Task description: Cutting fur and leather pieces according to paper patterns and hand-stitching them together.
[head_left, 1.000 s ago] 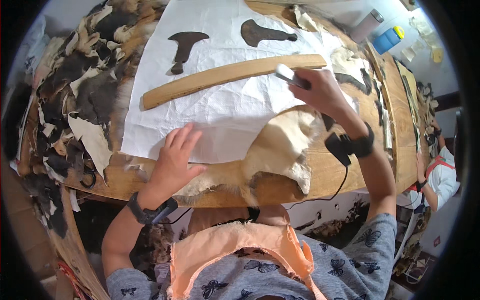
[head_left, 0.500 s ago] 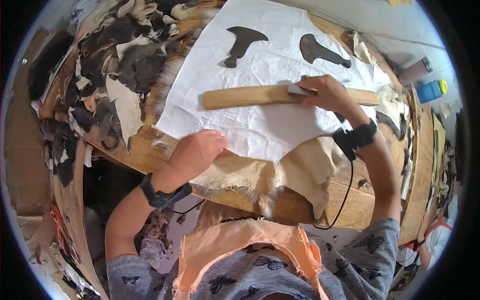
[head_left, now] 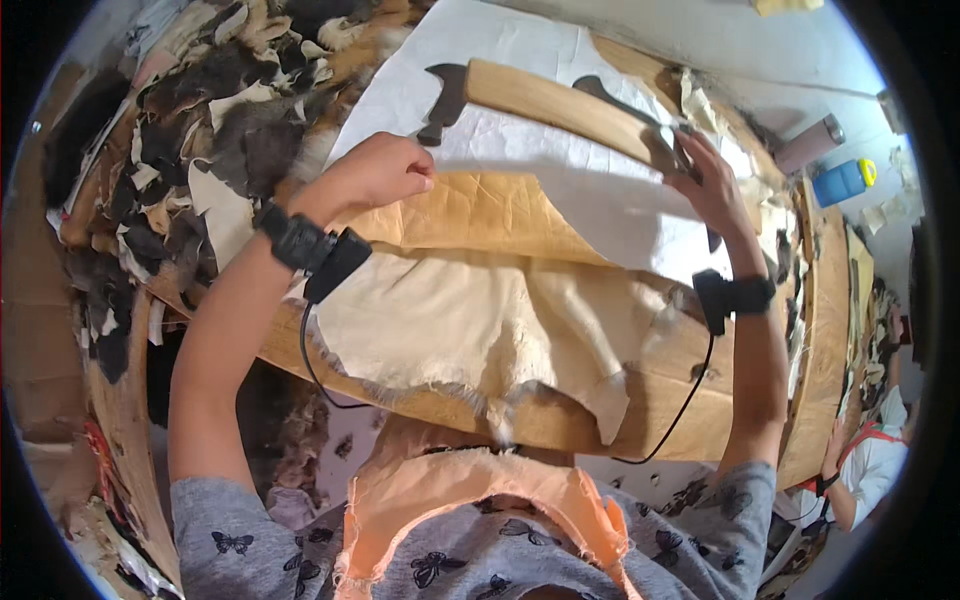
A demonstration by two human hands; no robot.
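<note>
My left hand [head_left: 392, 175], fingers curled, grips the edge of a crinkled white sheet [head_left: 380, 105], turned up to show a tan layer [head_left: 480, 210]. My right hand [head_left: 705, 185] holds one end of a long pale wooden bar [head_left: 540, 100], raised at a slant over the sheet, along with a grey tool that is mostly hidden by my fingers. Two dark flat axe-head-shaped pieces [head_left: 445, 100] [head_left: 596, 83] lie on the sheet, partly behind the bar. A cream hide [head_left: 430, 320] with furry edges spreads along the front of the wooden table [head_left: 680, 420].
Heaped dark and cream hide scraps [head_left: 170, 150] cover the left. A pink bottle [head_left: 805, 145] and a blue bottle [head_left: 840, 185] stand at back right. At far right another person [head_left: 870, 470] in a white top works. Dark cables hang from both my wrist devices.
My left hand has moved up with the sheet's near edge, exposing the tan layer and more hide. My right hand has lifted the bar and shifted right, swinging its left end upward.
</note>
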